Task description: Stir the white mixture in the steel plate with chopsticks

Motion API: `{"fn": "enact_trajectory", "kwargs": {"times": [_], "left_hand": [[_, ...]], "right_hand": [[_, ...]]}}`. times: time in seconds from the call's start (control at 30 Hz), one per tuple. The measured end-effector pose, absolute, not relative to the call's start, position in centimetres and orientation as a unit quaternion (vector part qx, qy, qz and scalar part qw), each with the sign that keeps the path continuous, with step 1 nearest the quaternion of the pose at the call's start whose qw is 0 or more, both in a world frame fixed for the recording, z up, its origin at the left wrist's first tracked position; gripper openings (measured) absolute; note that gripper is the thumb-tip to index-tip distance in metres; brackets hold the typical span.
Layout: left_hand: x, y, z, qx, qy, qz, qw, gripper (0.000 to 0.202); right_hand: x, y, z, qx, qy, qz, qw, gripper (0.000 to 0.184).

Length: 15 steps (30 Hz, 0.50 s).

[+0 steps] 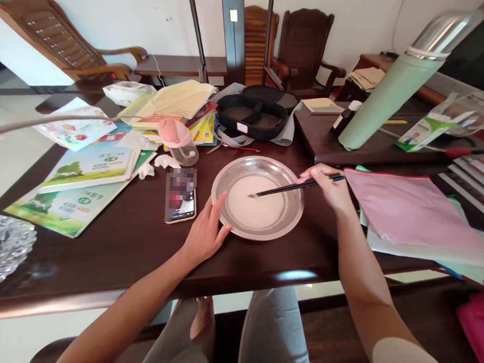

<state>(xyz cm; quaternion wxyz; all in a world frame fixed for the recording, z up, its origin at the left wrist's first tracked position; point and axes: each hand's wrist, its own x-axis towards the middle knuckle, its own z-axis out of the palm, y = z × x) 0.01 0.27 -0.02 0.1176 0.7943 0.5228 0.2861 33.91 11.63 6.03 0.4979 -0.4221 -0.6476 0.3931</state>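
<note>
A round stainless steel dish [260, 233] sits on the dark wooden table, with a milky white liquid [257, 206] covering its bottom. My left hand [207, 230] holds the dish by its left front rim, fingers over the edge and thumb along the front. In my right hand [325, 184], closed at the dish's right side, is a pair of black chopsticks [283, 189]. They slant down to the left, their tips at the white liquid near the dish's middle. Whether the tips touch the bottom I cannot tell.
Left of the dish lies a phone [180, 195], with a pink-lidded cup [179, 142] behind it. Booklets [87, 171] cover the left side. A black open case [252, 115] lies behind. A green thermos [391, 102] stands right, above a pink folder [411, 208].
</note>
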Motion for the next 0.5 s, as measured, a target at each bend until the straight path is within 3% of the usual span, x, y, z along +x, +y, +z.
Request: {"fn": "enact_trajectory", "kwargs": {"times": [0.13, 0.37, 0.5], "left_hand": [[0.0, 0.3, -0.1, 0.798, 0.52, 0.284, 0.115, 0.072], [0.1, 0.3, 0.2, 0.799, 0.522, 0.276, 0.115, 0.072], [0.0, 0.3, 0.1, 0.802, 0.518, 0.276, 0.11, 0.071]], "right_hand": [[35.0, 11.9, 5.6, -0.44, -0.601, 0.406, 0.53, 0.038], [33.1, 11.2, 6.1, -0.396, -0.684, 0.425, 0.442, 0.035], [34.0, 11.8, 6.1, -0.43, -0.633, 0.382, 0.518, 0.033]]}}
